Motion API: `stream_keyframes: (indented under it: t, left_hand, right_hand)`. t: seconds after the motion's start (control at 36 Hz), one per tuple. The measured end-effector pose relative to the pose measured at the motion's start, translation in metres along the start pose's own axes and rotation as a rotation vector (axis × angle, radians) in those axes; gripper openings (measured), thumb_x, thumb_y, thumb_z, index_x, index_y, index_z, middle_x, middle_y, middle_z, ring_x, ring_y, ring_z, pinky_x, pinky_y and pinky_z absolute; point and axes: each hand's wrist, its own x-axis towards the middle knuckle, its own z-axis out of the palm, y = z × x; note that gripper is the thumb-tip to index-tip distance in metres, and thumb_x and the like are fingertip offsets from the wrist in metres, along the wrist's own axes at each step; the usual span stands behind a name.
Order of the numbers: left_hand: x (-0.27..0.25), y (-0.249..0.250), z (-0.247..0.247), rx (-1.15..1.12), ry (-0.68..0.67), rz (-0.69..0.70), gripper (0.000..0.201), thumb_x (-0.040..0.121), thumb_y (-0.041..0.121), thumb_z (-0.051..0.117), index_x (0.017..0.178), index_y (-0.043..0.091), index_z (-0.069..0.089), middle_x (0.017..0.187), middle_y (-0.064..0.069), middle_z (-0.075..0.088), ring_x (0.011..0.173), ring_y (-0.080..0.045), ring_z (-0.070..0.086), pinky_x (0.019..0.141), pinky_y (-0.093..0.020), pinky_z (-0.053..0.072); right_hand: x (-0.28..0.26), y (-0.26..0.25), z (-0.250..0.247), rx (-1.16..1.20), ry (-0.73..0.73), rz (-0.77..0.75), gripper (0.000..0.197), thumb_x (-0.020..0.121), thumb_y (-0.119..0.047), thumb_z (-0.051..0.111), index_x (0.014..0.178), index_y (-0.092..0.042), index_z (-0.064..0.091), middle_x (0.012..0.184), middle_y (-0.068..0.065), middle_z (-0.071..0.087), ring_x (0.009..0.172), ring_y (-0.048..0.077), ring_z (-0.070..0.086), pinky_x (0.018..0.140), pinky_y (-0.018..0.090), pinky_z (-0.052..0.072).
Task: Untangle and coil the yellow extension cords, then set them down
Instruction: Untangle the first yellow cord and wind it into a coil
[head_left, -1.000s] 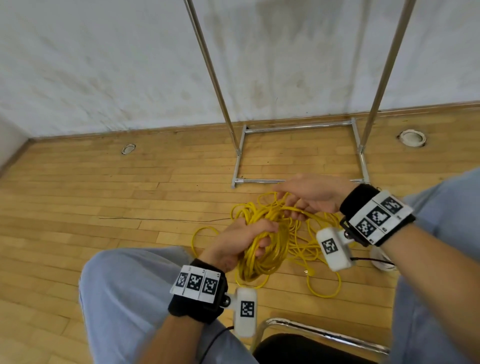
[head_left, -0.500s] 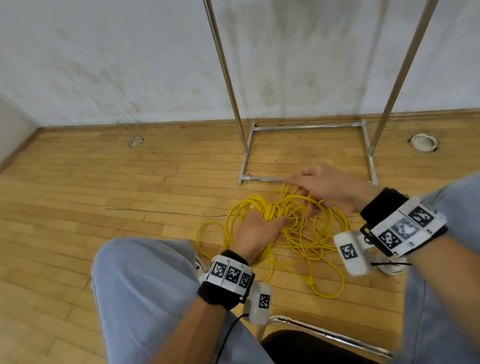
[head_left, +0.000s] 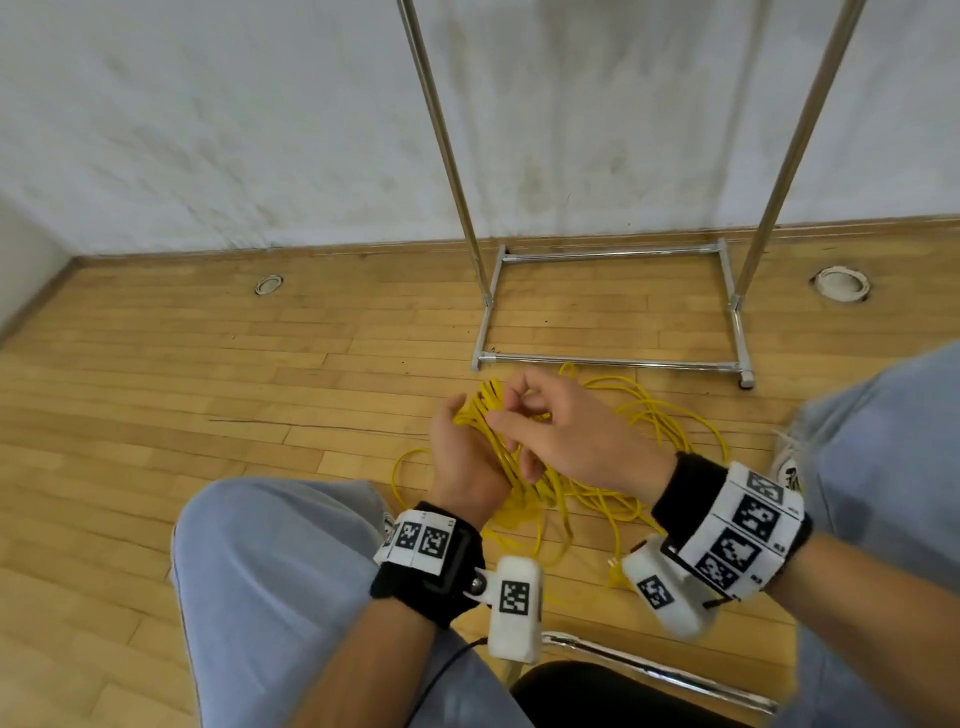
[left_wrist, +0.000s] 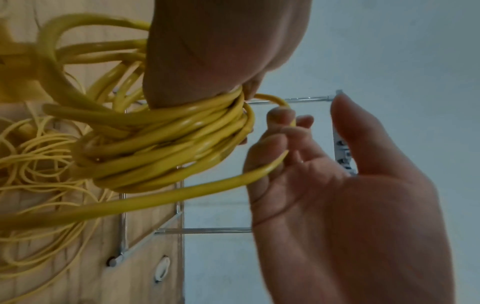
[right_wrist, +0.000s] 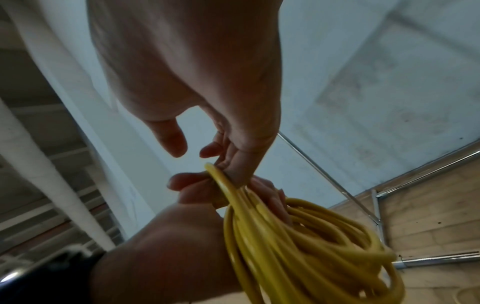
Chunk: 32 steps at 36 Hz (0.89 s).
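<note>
My left hand (head_left: 460, 449) grips a bundle of yellow cord loops (head_left: 491, 410) above the floor, between my knees. In the left wrist view the coil (left_wrist: 168, 144) hangs under that hand (left_wrist: 221, 51). My right hand (head_left: 550, 431) is right beside it, fingers curled round a single strand (left_wrist: 182, 197) that it holds against the top of the bundle (right_wrist: 298, 246). Its thumb (right_wrist: 168, 139) stands apart from the fingers. More cord (head_left: 654, 415) lies loose and tangled on the wooden floor under and to the right of both hands. A plug end (head_left: 615, 571) lies near my right wrist.
A metal rack base (head_left: 608, 361) with two upright poles stands just behind the cord, against the white wall. Round floor sockets (head_left: 268, 285) (head_left: 841, 283) sit left and right. My knees in light jeans (head_left: 270, 571) flank the cord; a chair's chrome edge (head_left: 649, 660) is below.
My right hand has come left and nearer, bringing a strand up against the bundle. My left hand has turned upright with the coil. The view has tilted up.
</note>
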Motion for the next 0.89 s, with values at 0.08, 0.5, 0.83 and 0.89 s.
stream_keyframes:
  t: [0.08, 0.5, 0.83, 0.89]
  left_hand:
    - [0.002, 0.004, -0.004, 0.007, -0.075, -0.013, 0.053, 0.098, 0.051, 0.038, 0.072, 0.008, 0.052, 0.056, -0.008, 0.032, 0.047, -0.029, 0.045, 0.048, -0.032, 0.043]
    - [0.002, 0.036, -0.006, -0.299, 0.030, 0.123, 0.017, 0.085, 0.020, 0.068, 0.074, 0.019, 0.054, 0.058, 0.010, 0.045, 0.047, -0.006, 0.043, 0.059, -0.022, 0.033]
    - [-0.009, 0.060, -0.017, -0.383, -0.108, 0.121, 0.013, 0.089, 0.026, 0.065, 0.089, 0.015, 0.059, 0.055, 0.011, 0.047, 0.047, -0.004, 0.045, 0.053, -0.021, 0.039]
    - [-0.010, 0.059, -0.016, -0.359, -0.137, 0.116, 0.014, 0.088, 0.027, 0.065, 0.090, 0.014, 0.060, 0.055, 0.011, 0.046, 0.047, -0.004, 0.044, 0.052, -0.021, 0.038]
  right_hand:
    - [0.000, 0.007, 0.002, -0.017, 0.023, 0.025, 0.023, 0.101, -0.023, 0.064, 0.102, -0.009, 0.046, 0.082, 0.019, 0.069, 0.052, 0.026, 0.063, 0.053, 0.034, 0.053]
    - [-0.012, 0.048, 0.006, 0.004, -0.132, -0.017, 0.028, 0.110, -0.037, 0.045, 0.101, -0.012, 0.052, 0.052, 0.002, 0.048, 0.047, 0.024, 0.038, 0.052, 0.038, 0.036]
    - [-0.005, 0.111, -0.018, 0.000, -0.174, 0.142, 0.068, 0.097, -0.066, 0.050, 0.060, -0.010, 0.043, 0.058, 0.006, 0.038, 0.053, 0.020, 0.036, 0.058, 0.029, 0.037]
    - [-0.001, 0.120, -0.023, -0.037, -0.144, 0.194, 0.081, 0.092, -0.075, 0.047, 0.066, 0.002, 0.051, 0.062, 0.013, 0.044, 0.057, 0.021, 0.040, 0.060, 0.026, 0.039]
